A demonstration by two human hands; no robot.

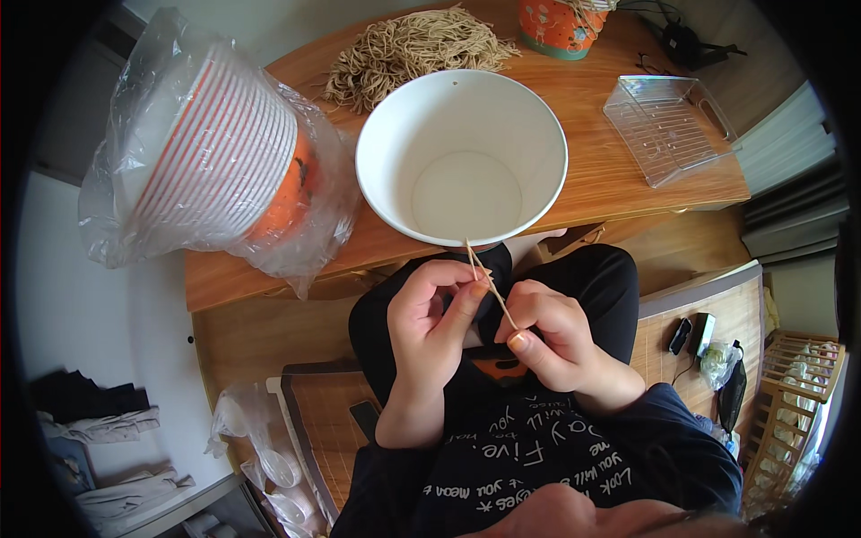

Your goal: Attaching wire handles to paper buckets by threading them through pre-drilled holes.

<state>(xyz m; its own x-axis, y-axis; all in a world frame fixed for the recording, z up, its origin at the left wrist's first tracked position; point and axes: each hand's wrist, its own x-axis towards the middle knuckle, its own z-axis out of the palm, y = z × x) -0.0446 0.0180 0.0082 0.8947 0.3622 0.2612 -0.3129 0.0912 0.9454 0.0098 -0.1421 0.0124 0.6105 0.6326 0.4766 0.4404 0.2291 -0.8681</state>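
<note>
A large white paper bucket (462, 125) stands at the front edge of the wooden desk, its mouth facing me. A thin tan cord (489, 282) comes from its near rim and crosses over itself between my hands. My left hand (430, 314) pinches the cord close to the rim, thumb against fingers. Just to the right, my right hand (552, 332) grips the cord's lower stretch between thumb and index finger. A small hole shows in the bucket's far wall. The near hole is hidden by the rim.
A plastic-wrapped stack of similar buckets (224, 152) leans at left. Behind the bucket lies a heap of tan cords (417, 49). An orange patterned bucket (560, 27) stands at the back, a clear plastic tray (668, 125) at right. A drawer (587, 238) is partly pulled out below.
</note>
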